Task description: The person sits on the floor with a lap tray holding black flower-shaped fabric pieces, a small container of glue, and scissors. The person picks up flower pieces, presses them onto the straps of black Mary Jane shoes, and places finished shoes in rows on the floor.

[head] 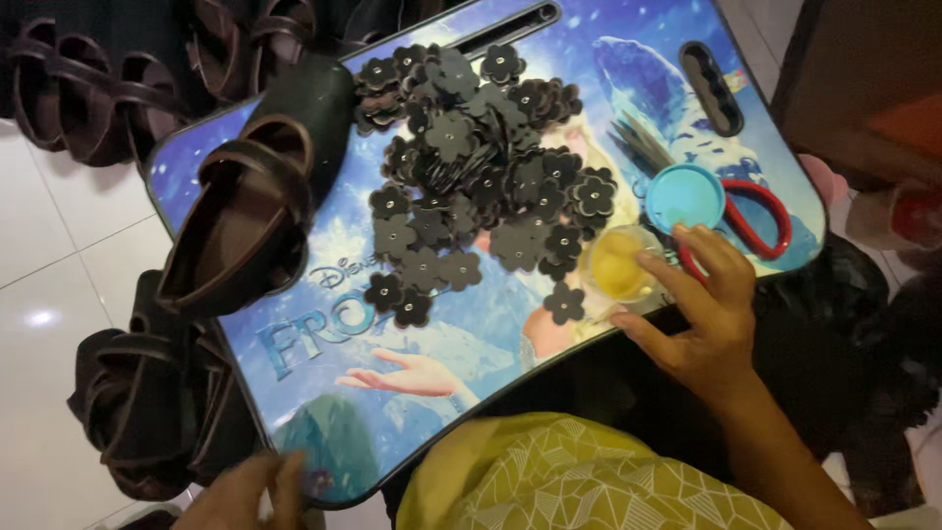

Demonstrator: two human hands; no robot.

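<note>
My right hand [702, 314] rests at the near right edge of a small picture-printed lap table [324, 393], fingers spread. Its fingertips touch a small clear cup of yellow glue [618, 263]. Just beyond the cup lie a round blue lid [684, 196] and red-handled scissors [760, 218]. A big heap of dark flower-shaped cutouts [481, 177] covers the table's middle. A dark brown strappy sandal [250, 211] lies on the table's left side. My left hand [250, 491] grips the table's near left corner at the bottom of the view.
More dark sandals are piled on the white tiled floor at the left [147, 412] and at the top left [98, 88]. A bundle of thin sticks [638, 142] lies by the blue lid. My yellow patterned clothing [579, 481] fills the bottom centre. A brown piece of furniture [863, 79] stands at the right.
</note>
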